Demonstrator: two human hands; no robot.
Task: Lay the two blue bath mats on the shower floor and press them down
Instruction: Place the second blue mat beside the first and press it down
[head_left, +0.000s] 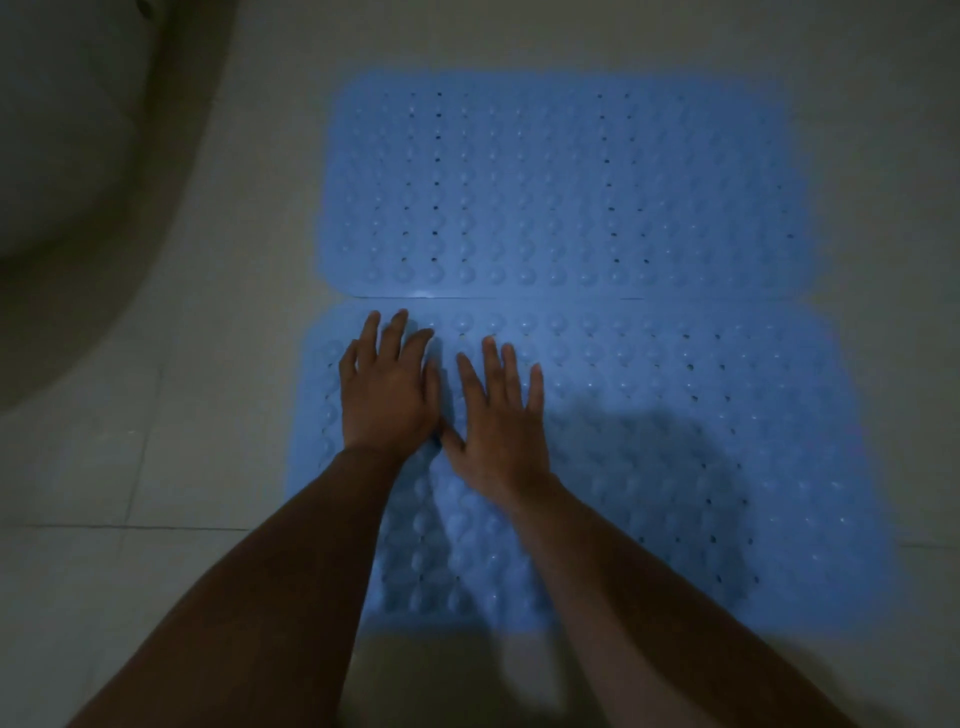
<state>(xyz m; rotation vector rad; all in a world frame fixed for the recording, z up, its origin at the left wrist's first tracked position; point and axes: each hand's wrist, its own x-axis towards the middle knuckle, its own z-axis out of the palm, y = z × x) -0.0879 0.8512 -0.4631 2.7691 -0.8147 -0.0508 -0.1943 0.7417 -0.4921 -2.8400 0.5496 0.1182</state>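
Hands flat on blue: the left hand (387, 392) and right hand (501, 415), fingers spread and straight, press side by side on the near mat (675, 415), thumbs almost touching. The far mat (561, 187) lies edge to edge beyond it on the dim tiled floor (171, 467).
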